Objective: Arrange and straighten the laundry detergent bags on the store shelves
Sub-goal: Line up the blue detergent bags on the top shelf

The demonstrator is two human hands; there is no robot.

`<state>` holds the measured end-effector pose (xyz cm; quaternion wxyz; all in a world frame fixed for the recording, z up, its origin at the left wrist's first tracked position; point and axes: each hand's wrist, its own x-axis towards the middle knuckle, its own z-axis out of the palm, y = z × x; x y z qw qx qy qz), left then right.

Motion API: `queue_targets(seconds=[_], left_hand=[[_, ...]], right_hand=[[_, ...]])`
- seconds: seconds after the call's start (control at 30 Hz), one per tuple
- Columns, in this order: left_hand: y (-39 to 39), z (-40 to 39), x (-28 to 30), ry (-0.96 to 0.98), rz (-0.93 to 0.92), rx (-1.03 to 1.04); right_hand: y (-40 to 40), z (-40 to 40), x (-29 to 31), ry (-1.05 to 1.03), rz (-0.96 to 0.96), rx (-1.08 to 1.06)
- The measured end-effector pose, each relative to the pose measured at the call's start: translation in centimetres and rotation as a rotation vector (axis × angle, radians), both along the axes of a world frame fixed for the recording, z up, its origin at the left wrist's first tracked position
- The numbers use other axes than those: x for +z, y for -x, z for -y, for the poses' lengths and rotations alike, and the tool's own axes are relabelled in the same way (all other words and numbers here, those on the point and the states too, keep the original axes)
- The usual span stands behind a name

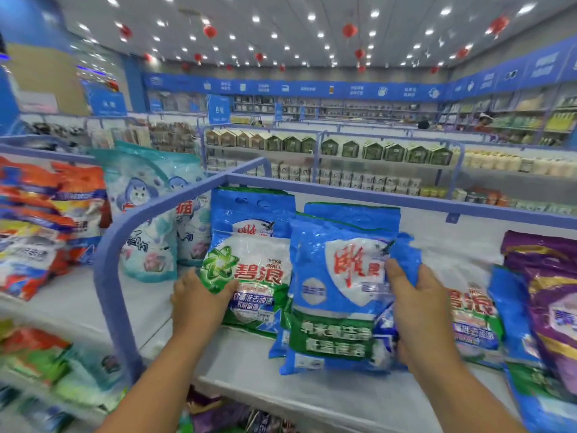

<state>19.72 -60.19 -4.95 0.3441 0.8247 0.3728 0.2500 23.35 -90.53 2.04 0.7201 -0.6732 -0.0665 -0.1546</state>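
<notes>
Presently, blue bag: the blue detergent bag (340, 295) stands near the front of the white shelf (249, 370), roughly upright, overlapping the bags behind it.
Right hand: the right hand (418, 310) grips that bag's right edge, thumb on the front face and fingers curled round behind, crumpling the plastic there.
Green bag: the green-and-white detergent bag (249, 276) leans back just left of the blue one, its right edge tucked behind it.
Left hand: the left hand (199, 303) holds the green bag's lower left corner, thumb across the front and the rest of the fingers wrapped behind.
Step in hand: squaring two neighbouring bags at once, it seems, one in each hand, so they face forward side by side.
Next move: probably pushing both back and upright so their fronts line up; soft, powder-filled plastic is likely to slump, so bases need seating flat.
Same bay: another blue bag (352, 214) and one more (253, 210) stand behind; a second green-and-white bag (474, 320) lies tilted to the right, beside purple bags (549, 292) that lean against each other.
Divider: a blue shelf rail (118, 232) bounds the bay at the left.
Neighbouring bay: pale teal bags (146, 214) stand upright, then orange bags (46, 226) piled loosely.
</notes>
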Motion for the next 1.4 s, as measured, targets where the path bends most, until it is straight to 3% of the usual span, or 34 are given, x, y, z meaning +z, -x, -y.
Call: queue_targets(seconds=[0.1, 0.33, 0.57, 0.67, 0.77, 0.83, 0.97, 1.07, 1.2, 1.4], left_hand=[[0.2, -1.1, 0.4, 0.222, 0.081, -0.081], [0.1, -2.9, 0.8, 0.426, 0.153, -0.211], [1.4, -2.4, 2.4, 0.262, 0.131, -0.299], [3.0, -0.6, 4.8, 0.139, 0.198, -0.253], [5.6, 2.2, 8.5, -0.091, 0.328, -0.196], [7.5, 3.4, 10.9, -0.157, 0.497, -0.139], [11.0, 6.6, 16.0, -0.075, 0.908, -0.108], [11.8, 9.4, 17.9, 0.114, 0.988, -0.168], [9.3, 12.9, 16.0, 0.268, 0.853, -0.308], [4.6, 20.4, 12.0, 0.309, 0.49, -0.569]], right_hand=[[-0.6, -3.3, -2.7, 0.107, -0.067, -0.061], [1.3, -4.6, -6.1, 0.166, -0.143, -0.09], [1.0, -4.6, -5.2, 0.044, -0.174, -0.087], [1.4, -4.2, -4.7, 0.253, -0.111, -0.158], [1.7, -4.0, -3.6, 0.621, 0.099, -0.242], [2.4, -4.2, -2.3, 0.689, 0.178, -0.14], [4.5, -4.1, 0.6, 0.566, 0.137, 0.127], [6.5, -2.8, 3.8, 0.414, 0.029, 0.251], [6.4, 1.0, 4.1, -0.029, -0.087, 0.421], [4.0, 9.0, 1.9, 0.12, -0.2, 0.233]])
